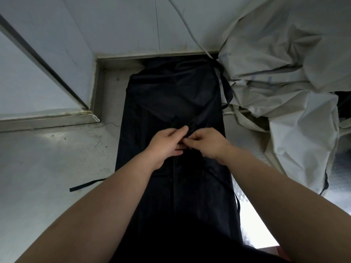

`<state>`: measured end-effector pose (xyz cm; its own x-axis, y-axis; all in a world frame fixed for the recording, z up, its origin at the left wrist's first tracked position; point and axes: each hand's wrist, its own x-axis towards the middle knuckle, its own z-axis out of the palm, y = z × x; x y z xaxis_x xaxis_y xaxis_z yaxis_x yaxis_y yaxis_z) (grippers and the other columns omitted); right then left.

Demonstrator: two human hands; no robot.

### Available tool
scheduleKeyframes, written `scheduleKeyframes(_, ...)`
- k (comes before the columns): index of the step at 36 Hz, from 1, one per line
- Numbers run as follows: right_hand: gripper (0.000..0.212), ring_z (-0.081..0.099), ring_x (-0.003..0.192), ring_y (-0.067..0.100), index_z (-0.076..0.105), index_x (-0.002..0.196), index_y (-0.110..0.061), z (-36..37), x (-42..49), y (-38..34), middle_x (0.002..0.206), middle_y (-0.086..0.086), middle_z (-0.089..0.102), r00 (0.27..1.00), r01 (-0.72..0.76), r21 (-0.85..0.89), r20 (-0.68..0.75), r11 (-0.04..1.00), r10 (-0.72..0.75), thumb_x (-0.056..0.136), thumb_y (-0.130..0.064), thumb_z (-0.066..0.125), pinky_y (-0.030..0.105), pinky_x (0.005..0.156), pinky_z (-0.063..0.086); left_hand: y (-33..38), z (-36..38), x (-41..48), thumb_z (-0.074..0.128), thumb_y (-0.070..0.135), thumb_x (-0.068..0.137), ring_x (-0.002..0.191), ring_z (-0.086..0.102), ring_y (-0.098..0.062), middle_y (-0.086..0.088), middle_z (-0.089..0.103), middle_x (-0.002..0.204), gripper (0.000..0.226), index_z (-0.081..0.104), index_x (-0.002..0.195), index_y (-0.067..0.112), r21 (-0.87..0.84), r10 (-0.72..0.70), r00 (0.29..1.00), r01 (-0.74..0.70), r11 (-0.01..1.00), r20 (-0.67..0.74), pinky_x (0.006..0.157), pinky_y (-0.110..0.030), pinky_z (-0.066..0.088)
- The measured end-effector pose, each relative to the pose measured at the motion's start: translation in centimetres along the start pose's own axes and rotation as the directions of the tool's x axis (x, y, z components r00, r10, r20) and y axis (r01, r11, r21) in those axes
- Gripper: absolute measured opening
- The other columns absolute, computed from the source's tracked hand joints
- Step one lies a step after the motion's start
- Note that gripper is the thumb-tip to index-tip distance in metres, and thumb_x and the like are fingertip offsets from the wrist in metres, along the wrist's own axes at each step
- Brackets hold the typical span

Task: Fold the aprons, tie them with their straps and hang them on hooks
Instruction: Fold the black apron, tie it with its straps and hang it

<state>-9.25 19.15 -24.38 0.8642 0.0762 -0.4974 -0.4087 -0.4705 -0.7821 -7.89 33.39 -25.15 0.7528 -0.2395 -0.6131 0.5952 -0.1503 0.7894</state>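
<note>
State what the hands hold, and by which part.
The left hand and right hand both pinch a thin strap of the black apron, over its middle.

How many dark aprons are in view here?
1: the dark apron lies flat along the metal table, its straps pinched by the left hand and right hand. Dark cloth behind the pale fabric heap may be another.
</note>
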Motion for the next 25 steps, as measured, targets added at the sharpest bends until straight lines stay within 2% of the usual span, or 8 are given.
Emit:
scheduleKeyframes(4,0.030,0.046,0.039,-0.003,0.059,0.061,-0.017,0.1,-0.9,0.2,0.056,-0.006,0.055,0.996,-0.012,-0.128,0.090,0.992,0.023,0.089,-0.027,0.063,0.008,0.043,0.034,0.1,0.3,0.7,0.062,0.014,0.090,0.088,0.066,-0.017,-0.010,0.068,0.102,0.010,0.064,0.099,0.011,0.003,0.028,0.995,-0.028,1.000,-0.093,0.075,-0.027,0.056)
scheduleKeyframes(8,0.024,0.050,0.059,0.015,0.057,0.067,-0.009,-1.3,-2.1,0.4,0.072,0.010,0.055,0.905,-0.210,-0.312,0.297,0.927,0.305,0.089,-0.017,0.058,0.022,0.054,0.046,0.2,-0.1,1.8,0.054,0.009,0.094,0.088,0.067,-0.020,-0.012,0.065,0.103,0.010,0.060,0.103,0.011,-0.088,-0.009,0.965,-0.015,0.996,-0.261,0.071,-0.026,0.056)
scheduleKeyframes(11,0.031,0.048,0.044,0.017,0.053,0.062,-0.006,-2.7,-2.4,0.3,0.058,0.012,0.053,0.895,-0.278,-0.339,0.248,0.899,0.371,0.090,-0.018,0.057,0.020,0.047,0.043,0.3,-0.8,2.3,0.051,0.007,0.096,0.087,0.067,-0.020,-0.014,0.063,0.107,0.018,0.055,0.113,0.007,-0.142,-0.062,0.953,0.021,0.990,-0.295,0.069,-0.026,0.057)
scheduleKeyframes(14,0.034,0.041,0.039,0.014,0.050,0.062,-0.011,-3.8,-2.0,-1.1,0.046,0.004,0.046,0.984,-0.173,0.197,-0.002,0.965,0.177,0.092,-0.027,0.057,0.021,0.048,0.041,0.3,-0.9,2.3,0.049,0.006,0.096,0.086,0.066,-0.020,-0.012,0.060,0.111,0.032,0.045,0.129,0.005,-0.139,-0.104,0.960,0.069,0.988,-0.259,0.068,-0.026,0.056)
scheduleKeyframes(17,0.034,0.047,0.047,0.013,0.054,0.072,-0.011,-4.2,-1.8,-3.4,0.051,0.001,0.049,0.992,-0.128,0.645,0.071,0.753,0.108,0.096,-0.033,0.045,0.030,0.059,0.051,0.7,-0.9,1.9,0.046,0.003,0.097,0.084,0.066,-0.019,-0.010,0.056,0.116,0.037,0.040,0.134,0.005,-0.217,-0.111,0.969,0.063,0.974,-0.221,0.069,-0.027,0.056)
scheduleKeyframes(20,0.028,0.048,0.050,0.017,0.058,0.088,-0.004,-2.8,-1.6,-4.4,0.057,0.008,0.058,0.963,-0.227,0.349,0.220,0.909,0.156,0.097,-0.023,0.040,0.028,0.057,0.046,1.3,-1.4,1.2,0.047,-0.003,0.095,0.080,0.062,-0.017,-0.012,0.055,0.105,0.035,0.043,0.129,0.004,-0.366,-0.121,0.976,0.048,0.929,-0.180,0.065,-0.029,0.055)
scheduleKeyframes(23,0.026,0.055,0.074,0.022,0.058,0.111,0.005,-1.0,0.1,-3.5,0.090,0.013,0.061,0.994,-0.090,-0.271,0.035,0.958,0.103,0.090,-0.008,0.049,0.027,0.064,0.041,1.2,-2.2,0.7,0.050,-0.004,0.092,0.069,0.056,-0.010,-0.008,0.057,0.096,0.033,0.048,0.123,0.008,-0.318,-0.120,0.985,0.076,0.945,-0.120,0.065,-0.027,0.057)
scheduleKeyframes(25,0.027,0.057,0.102,0.022,0.058,0.117,-0.006,-0.3,1.3,-3.3,0.112,0.009,0.061,0.994,-0.019,-0.334,-0.110,0.942,-0.019,0.090,-0.012,0.053,0.023,0.081,0.041,0.8,-2.8,0.4,0.054,-0.002,0.091,0.065,0.053,-0.007,-0.005,0.059,0.092,0.032,0.051,0.121,0.010,-0.208,-0.111,0.988,0.088,0.974,-0.104,0.064,-0.025,0.056)
